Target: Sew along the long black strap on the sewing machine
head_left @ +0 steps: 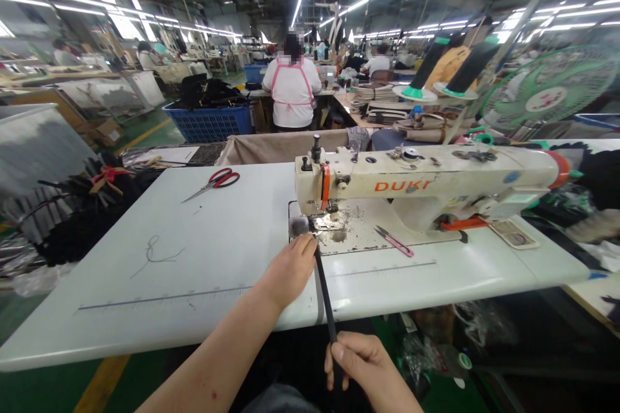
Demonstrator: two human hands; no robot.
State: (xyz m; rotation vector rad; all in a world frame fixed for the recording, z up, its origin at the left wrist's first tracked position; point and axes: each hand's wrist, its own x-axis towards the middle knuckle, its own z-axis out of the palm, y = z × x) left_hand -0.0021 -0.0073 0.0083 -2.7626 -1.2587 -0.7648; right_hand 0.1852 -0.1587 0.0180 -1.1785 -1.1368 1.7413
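Note:
A narrow black strap (pixel 323 287) runs from the needle of the cream sewing machine (pixel 426 184) back to the table's near edge. My left hand (pixel 290 269) lies on the white table (pixel 194 251) just in front of the presser foot, its fingers closed on the strap's far end. My right hand (pixel 361 364) is below the table edge and pinches the strap's near end between thumb and fingers, holding it taut.
Red-handled scissors (pixel 216 181) lie at the table's back left, a pink thread snipper (pixel 394 242) on the machine bed, a loose thread (pixel 155 253) to the left. Black straps are piled at left (pixel 82 213). A fan (pixel 547 93) stands right. A person (pixel 292 87) works ahead.

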